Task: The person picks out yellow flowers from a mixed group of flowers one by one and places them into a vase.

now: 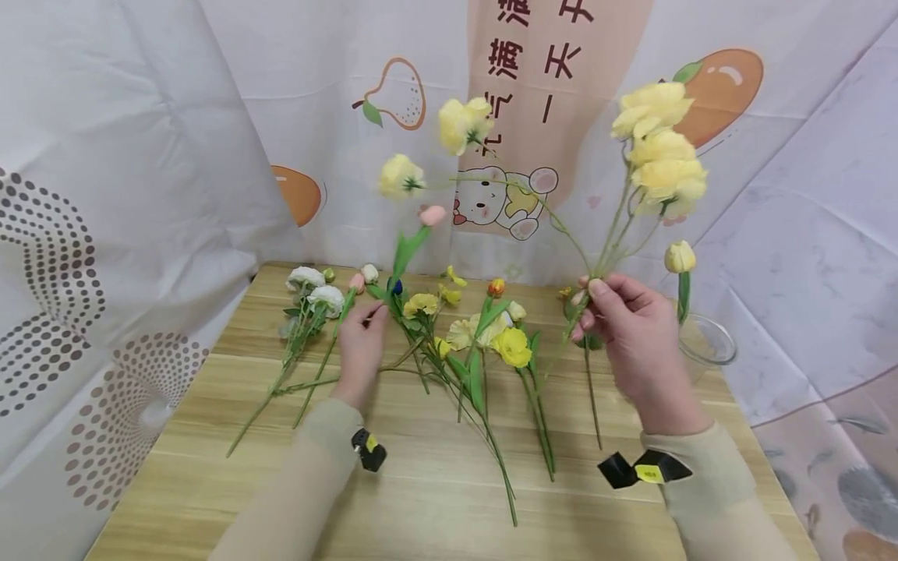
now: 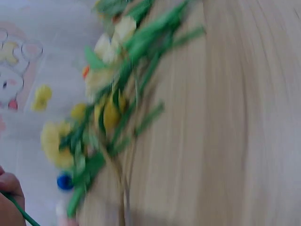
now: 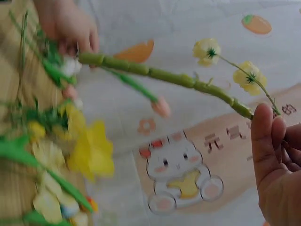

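Note:
My right hand pinches the jointed green stem of a pale yellow artificial flower branch between thumb and fingers, held up above the table. Its blooms spread to the upper right, with two more on a side shoot bending left. Over the left part of the table, my left hand pinches a pink tulip by its thin green stem. The tulip's head leans up and right. Only a bit of the left hand shows in the blurred left wrist view.
White flowers lie at the table's left. Several yellow flowers and tulips lie across its middle. At the right, behind my hand, stands a clear glass vessel, beside an upright cream tulip. A printed curtain hangs behind the wooden table.

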The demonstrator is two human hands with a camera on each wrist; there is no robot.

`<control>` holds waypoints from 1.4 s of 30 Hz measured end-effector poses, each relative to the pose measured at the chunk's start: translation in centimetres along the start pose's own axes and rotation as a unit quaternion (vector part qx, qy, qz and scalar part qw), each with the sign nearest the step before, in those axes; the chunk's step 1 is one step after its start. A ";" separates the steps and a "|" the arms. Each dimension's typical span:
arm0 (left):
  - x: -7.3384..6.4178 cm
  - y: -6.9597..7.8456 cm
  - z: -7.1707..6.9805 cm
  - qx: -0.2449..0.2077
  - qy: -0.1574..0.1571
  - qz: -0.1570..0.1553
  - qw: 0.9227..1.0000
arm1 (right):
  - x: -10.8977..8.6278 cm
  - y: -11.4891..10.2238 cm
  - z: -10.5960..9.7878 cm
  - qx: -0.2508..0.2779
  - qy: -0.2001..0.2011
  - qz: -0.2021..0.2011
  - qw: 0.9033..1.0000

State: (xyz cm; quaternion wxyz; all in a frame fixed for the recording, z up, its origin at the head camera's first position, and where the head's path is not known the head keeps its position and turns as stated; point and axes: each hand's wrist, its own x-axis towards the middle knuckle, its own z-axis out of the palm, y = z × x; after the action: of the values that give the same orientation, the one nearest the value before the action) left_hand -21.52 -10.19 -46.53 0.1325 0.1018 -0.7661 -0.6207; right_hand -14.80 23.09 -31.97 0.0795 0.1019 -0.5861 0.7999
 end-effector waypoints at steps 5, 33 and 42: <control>0.6 -1.8 -5.1 0.076 0.040 0.021 0.996 | 0.8 -1.2 -3.6 -0.152 0.042 -0.014 0.987; -2.1 -9.2 -15.9 0.322 0.068 0.043 0.943 | 3.4 -4.1 -10.8 -0.681 0.053 -0.209 0.699; -2.0 -9.3 -16.0 0.361 0.019 -0.046 0.931 | 3.4 -2.6 -11.6 -0.693 0.014 -0.253 0.675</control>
State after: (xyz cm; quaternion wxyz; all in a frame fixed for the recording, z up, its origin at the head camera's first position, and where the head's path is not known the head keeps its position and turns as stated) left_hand -14.43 -26.22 -52.67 0.0729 0.1893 -0.9302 -0.3059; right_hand -18.23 34.98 -32.14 0.3348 0.1504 -0.9230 0.1156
